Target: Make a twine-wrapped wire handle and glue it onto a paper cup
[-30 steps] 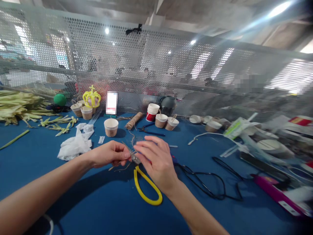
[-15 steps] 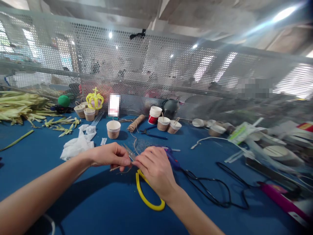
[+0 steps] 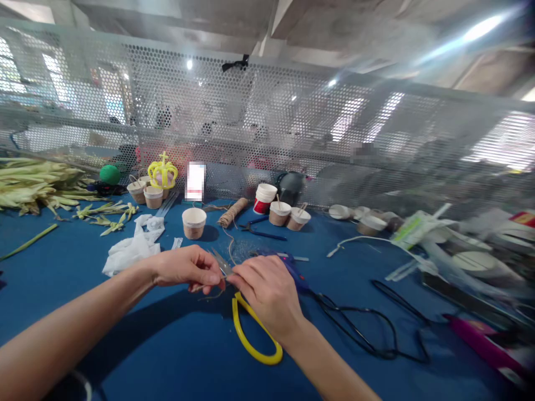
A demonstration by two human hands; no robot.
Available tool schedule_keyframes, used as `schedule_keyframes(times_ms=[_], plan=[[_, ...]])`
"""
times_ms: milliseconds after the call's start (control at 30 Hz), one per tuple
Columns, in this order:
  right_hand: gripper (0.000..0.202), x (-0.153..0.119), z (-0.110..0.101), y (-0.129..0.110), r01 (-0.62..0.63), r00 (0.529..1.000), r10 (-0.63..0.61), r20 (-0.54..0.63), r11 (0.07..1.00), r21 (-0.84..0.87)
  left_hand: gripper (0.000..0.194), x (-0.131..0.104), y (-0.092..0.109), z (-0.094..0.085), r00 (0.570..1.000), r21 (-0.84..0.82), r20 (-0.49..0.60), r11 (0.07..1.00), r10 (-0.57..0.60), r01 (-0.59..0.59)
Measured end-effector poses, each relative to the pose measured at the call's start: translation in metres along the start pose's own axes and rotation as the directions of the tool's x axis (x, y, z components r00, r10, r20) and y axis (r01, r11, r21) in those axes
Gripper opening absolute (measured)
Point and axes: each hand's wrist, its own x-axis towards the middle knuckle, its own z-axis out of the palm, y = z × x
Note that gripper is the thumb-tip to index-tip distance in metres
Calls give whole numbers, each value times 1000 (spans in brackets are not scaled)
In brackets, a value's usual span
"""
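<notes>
My left hand [image 3: 194,267] pinches a thin piece of brown twine [image 3: 212,296], whose loose end hangs below the fingers. Close beside it on the right, my right hand [image 3: 265,292] has its fingers closed on the same twine; its palm is turned down and hides part of it. Under the right hand lie scissors with a yellow handle [image 3: 254,345], their metal blades pointing away between the two hands. Beyond them a strand of twine runs back to a twine roll [image 3: 234,211].
A paper cup [image 3: 194,223] and white tissue [image 3: 131,248] are beyond my left hand. Pliers [image 3: 267,233] lie behind my right hand, and a purple glue gun [image 3: 296,274] with black cable is beside it. Leaves, a yellow crown and more cups stand farther back.
Both hands have barely moved and still pinch the twine. The twine end below the left fingers has shifted slightly.
</notes>
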Motion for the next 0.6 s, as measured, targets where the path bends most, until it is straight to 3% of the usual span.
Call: schedule_keyframes(times_ms=[267, 600], plan=[[26, -1, 2, 0, -54, 996, 51, -73, 998, -37, 31, 1, 0, 4, 999, 21, -40, 999, -32, 33], [27, -3, 3, 1, -155, 976, 147, -163, 987, -38, 33, 16, -14, 26, 956, -126, -242, 971, 166, -201]])
